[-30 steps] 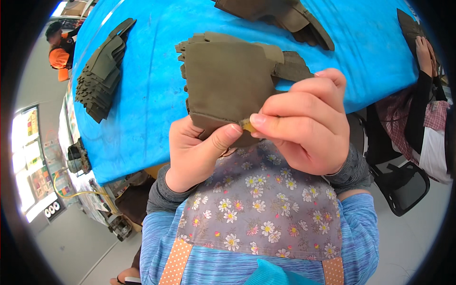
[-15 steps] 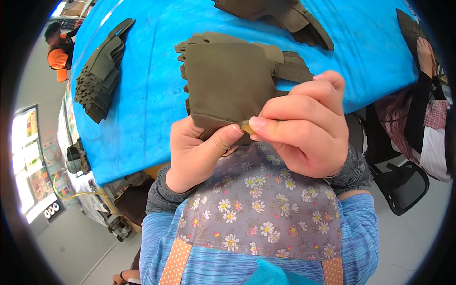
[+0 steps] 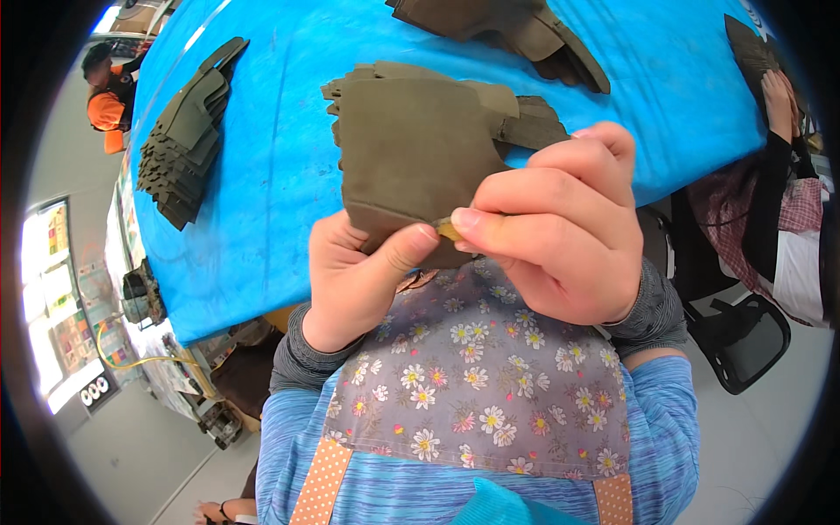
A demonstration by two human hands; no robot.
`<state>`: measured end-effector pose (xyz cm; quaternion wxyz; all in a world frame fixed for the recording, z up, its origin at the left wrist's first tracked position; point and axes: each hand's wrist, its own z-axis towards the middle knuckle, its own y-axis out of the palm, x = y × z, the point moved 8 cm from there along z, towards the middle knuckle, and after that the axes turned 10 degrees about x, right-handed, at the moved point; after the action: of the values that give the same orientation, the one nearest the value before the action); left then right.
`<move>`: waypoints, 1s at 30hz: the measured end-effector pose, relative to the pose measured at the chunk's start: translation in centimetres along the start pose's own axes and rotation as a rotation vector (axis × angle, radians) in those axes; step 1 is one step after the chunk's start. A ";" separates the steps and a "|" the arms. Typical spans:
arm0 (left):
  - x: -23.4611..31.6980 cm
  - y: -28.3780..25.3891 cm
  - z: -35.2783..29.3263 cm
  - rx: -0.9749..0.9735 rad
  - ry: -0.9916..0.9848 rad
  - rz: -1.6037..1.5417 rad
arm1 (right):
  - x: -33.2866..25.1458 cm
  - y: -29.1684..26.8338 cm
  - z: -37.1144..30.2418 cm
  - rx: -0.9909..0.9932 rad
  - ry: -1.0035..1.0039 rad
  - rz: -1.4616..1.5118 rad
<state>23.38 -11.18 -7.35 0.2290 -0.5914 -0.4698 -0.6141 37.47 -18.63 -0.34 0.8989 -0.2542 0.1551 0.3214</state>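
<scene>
In my left hand [image 3: 354, 284] is the near edge of a flat, dark olive piece [image 3: 411, 149], leather-like and cut to shape. The thumb presses on its folded lower edge, and the other fingers are mostly hidden beneath. My right hand [image 3: 560, 232] pinches a small yellowish bit [image 3: 449, 231] between thumb and forefinger, right at that edge and beside the left thumb tip. What the yellow bit is, I cannot tell. Behind the held piece, a fanned stack of similar pieces [image 3: 385, 72] shows its stepped edges; whether it touches the held piece is unclear.
A blue-covered table [image 3: 280, 166] spreads ahead. Fanned stacks of olive pieces lie at the left [image 3: 188, 122] and the far side [image 3: 516, 35]. At the right, another person's hands [image 3: 779, 101] rest on a dark piece, near a black chair [image 3: 744, 346]. Another person [image 3: 109, 96] is at far left.
Both hands and the held piece have shifted slightly left. My right thumb and forefinger remain pinched on the yellow bit at the edge.
</scene>
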 end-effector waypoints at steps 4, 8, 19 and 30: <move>-0.3 -0.2 0.1 -0.034 -0.048 0.021 | 0.0 0.1 0.1 0.006 -0.022 0.008; 0.6 0.0 0.0 0.014 0.092 0.014 | 0.5 -0.1 0.0 -0.066 -0.039 0.015; -0.3 0.3 0.2 -0.067 0.004 0.061 | 0.1 0.2 0.5 -0.004 0.010 0.051; 0.7 -0.1 0.0 0.038 0.107 -0.005 | 1.1 0.4 0.5 -0.123 0.020 0.004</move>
<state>23.21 -10.95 -6.72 0.2635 -0.5520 -0.4701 -0.6363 38.12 -17.54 -0.56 0.8795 -0.3117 0.1443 0.3294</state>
